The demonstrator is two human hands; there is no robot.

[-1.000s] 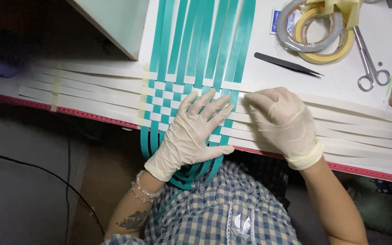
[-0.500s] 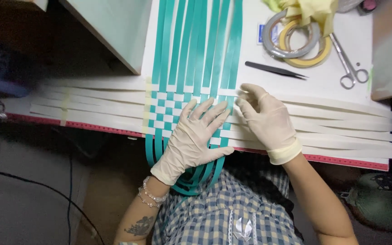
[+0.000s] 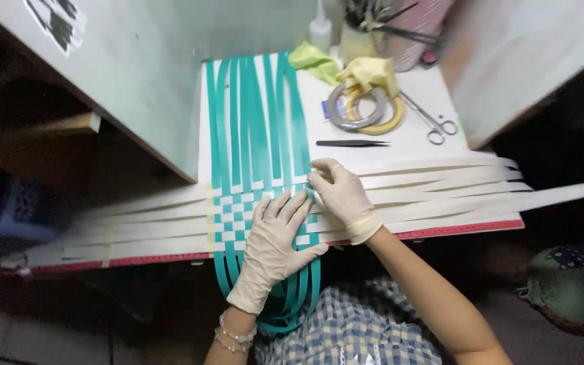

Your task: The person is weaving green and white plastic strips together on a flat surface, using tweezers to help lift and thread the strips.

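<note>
Several long teal strips (image 3: 251,122) run away from me across a white table (image 3: 420,145), crossed by several white strips (image 3: 454,182) running left to right. Where they meet there is a teal-and-white checkered woven patch (image 3: 234,213). My left hand (image 3: 275,247), in a pale glove, lies flat with fingers spread on the lower right of the patch. My right hand (image 3: 339,196), also gloved, pinches at the patch's upper right corner, where a white strip meets a teal one. The teal strips' near ends hang over the table edge toward my lap.
Black tweezers (image 3: 351,143), two tape rolls (image 3: 363,111), yellow-green cloth (image 3: 346,67) and scissors (image 3: 430,122) lie at the back right. A white bottle (image 3: 319,30) and a tool holder (image 3: 373,27) stand behind. A pale panel (image 3: 136,74) rises left. A red ruler edge (image 3: 434,233) lines the table front.
The view has tilted up, showing more of the table's back. My right hand has drawn in from lying flat on the white strips to pinching at the patch's corner. My left hand stays flat.
</note>
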